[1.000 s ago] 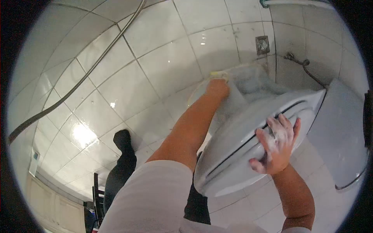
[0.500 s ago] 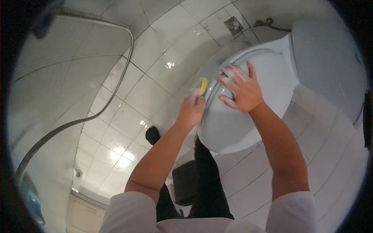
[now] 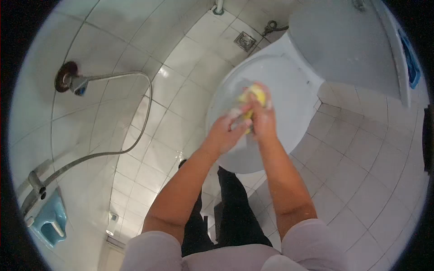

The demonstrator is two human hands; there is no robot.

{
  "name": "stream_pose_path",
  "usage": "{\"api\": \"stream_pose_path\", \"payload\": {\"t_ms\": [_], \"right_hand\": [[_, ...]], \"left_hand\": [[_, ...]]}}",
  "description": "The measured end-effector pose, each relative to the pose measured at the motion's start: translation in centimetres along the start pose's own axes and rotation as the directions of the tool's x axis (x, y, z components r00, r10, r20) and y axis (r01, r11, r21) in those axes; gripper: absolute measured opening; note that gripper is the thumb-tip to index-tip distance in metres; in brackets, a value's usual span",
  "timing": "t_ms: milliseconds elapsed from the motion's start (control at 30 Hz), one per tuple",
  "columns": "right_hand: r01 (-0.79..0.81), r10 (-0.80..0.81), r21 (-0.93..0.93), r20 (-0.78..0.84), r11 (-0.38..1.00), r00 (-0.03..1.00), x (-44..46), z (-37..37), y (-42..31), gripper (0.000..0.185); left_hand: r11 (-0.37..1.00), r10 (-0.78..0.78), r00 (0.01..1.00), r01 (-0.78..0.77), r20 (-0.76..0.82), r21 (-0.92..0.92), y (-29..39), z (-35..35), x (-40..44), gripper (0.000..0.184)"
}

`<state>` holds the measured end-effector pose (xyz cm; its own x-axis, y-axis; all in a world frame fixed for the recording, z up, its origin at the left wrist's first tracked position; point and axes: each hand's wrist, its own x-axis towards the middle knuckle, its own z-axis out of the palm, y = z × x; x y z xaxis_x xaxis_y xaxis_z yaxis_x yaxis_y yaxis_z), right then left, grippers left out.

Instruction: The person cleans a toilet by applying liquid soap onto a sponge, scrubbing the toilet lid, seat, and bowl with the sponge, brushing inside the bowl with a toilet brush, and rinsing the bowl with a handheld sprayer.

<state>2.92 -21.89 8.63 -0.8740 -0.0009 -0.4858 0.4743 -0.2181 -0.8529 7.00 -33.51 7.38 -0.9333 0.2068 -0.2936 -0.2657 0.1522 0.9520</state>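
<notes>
Both my hands meet over the white toilet (image 3: 289, 122), round a yellow sponge (image 3: 258, 93). My right hand (image 3: 265, 118) is closed round the sponge, fingers bent over its far side. My left hand (image 3: 224, 134) presses against the lower part of the sponge, its thumb and fingers curled round it. White suds cover the fingertips of both hands. Motion blurs the fingers, and much of the sponge is hidden behind them.
The grey tank (image 3: 343, 43) rises at upper right, with a blue item (image 3: 410, 61) on its far side. A metal shower hose (image 3: 147, 113) loops along the left wall near a tap (image 3: 77, 82) and a blue soap dish (image 3: 52, 221). A drain (image 3: 245, 41) lies in the tiled floor.
My right hand has left the toilet's surface and joined my left hand at the sponge. The sponge has moved from the toilet's left edge to above it. The view has shifted.
</notes>
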Motion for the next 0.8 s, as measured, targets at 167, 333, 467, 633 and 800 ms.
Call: {"api": "stream_pose_path", "payload": {"t_ms": [167,333,467,633,800], "right_hand": [[-0.009,-0.718,-0.98,-0.151,0.197,0.68,7.2,-12.4,-1.0,0.054],[0.255,-0.48,-0.965,0.25,-0.055,0.841,12.3,-11.4,-1.0,0.05],[0.479,-0.451,-0.851,0.522,-0.215,0.724,21.1,-10.7,-3.7,0.043],[0.467,-0.233,-0.875,0.485,-0.131,0.843,17.2,-18.7,-4.1,0.039],[0.406,-0.204,-0.879,0.458,-0.251,0.865,17.6,-17.5,-4.1,0.039]], "left_hand": [[0.703,0.164,0.986,-0.142,0.035,0.697,-2.1,3.1,3.3,0.047],[0.431,0.16,0.987,-0.097,0.03,0.897,-3.0,5.6,6.9,0.051],[0.382,0.192,0.981,-0.066,-0.009,0.922,-0.9,6.8,10.3,0.052],[0.397,0.128,0.988,0.025,-0.082,0.917,0.5,6.6,12.0,0.049],[0.376,0.113,0.991,0.024,-0.072,0.926,0.6,6.9,12.1,0.052]]}}
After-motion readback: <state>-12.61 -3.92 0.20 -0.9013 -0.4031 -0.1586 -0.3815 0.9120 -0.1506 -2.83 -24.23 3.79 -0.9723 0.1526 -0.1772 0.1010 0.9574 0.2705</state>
